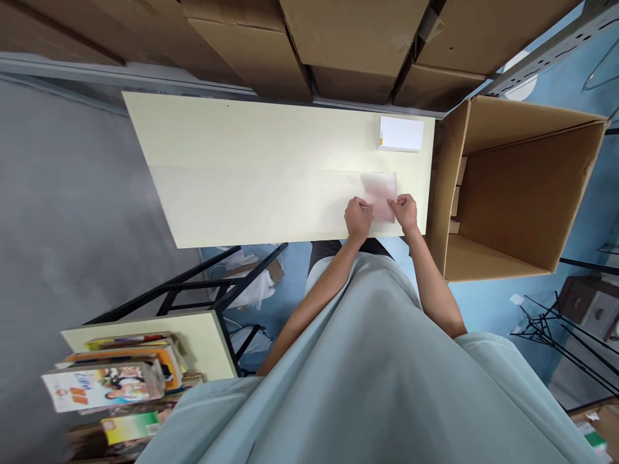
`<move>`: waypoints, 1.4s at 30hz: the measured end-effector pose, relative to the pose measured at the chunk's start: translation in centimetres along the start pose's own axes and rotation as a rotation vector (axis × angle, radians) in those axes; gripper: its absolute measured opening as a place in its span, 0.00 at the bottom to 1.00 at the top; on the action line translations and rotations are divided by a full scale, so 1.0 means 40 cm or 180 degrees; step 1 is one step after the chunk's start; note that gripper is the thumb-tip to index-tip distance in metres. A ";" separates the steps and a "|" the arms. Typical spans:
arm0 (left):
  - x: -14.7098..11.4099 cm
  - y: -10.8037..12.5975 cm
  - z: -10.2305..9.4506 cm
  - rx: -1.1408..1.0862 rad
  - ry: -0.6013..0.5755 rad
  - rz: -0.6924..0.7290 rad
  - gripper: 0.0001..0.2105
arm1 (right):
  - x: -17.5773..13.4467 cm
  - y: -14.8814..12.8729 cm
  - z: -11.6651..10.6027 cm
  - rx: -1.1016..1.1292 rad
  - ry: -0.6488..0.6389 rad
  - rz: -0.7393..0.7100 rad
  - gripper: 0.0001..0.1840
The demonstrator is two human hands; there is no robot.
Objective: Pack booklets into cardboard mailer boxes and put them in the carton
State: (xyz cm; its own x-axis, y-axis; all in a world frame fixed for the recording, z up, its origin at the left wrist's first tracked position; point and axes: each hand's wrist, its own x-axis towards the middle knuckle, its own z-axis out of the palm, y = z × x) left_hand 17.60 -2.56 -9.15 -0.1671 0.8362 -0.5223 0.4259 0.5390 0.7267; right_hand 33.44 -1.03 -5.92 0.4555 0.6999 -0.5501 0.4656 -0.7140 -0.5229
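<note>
A thin, pinkish, see-through piece that looks like a plastic bag is held over the front right part of the cream tabletop. My left hand is closed, with its fingertips at the bag's lower left side. On the opposite side, my right hand pinches the bag's right edge between thumb and fingers. Motion blurs the bag, so its opening and any contents cannot be made out. Behind it, apart from both hands, a white box with a small yellow mark lies near the table's far right corner.
A large open cardboard box stands against the table's right end, with smaller boxes inside. Stacked cartons line the shelf behind the table. At lower left, magazines are piled by a black metal frame.
</note>
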 end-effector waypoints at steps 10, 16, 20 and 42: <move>-0.013 -0.028 -0.090 -0.0549 -0.0434 0.0338 0.10 | -0.122 -0.086 0.031 -0.0246 0.0018 -0.0718 0.11; -0.032 -0.043 -0.188 -0.1368 -0.0613 0.0217 0.10 | -0.172 -0.128 0.124 -0.0127 -0.0474 -0.1312 0.14; -0.007 -0.081 -0.216 -0.1104 -0.0226 -0.0012 0.07 | -0.158 -0.113 0.152 -0.0245 -0.0501 -0.1378 0.13; 0.092 -0.141 -0.223 -0.0482 -0.0258 -0.0387 0.15 | -0.027 -0.003 0.171 0.0407 -0.0689 -0.0285 0.14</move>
State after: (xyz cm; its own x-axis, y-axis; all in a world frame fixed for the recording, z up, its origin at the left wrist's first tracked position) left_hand 6.63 -1.63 -11.19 -0.1346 0.7565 -0.6400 0.2674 0.6496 0.7117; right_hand 27.70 -1.81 -9.70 0.2376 0.7500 -0.6173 0.3907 -0.6556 -0.6462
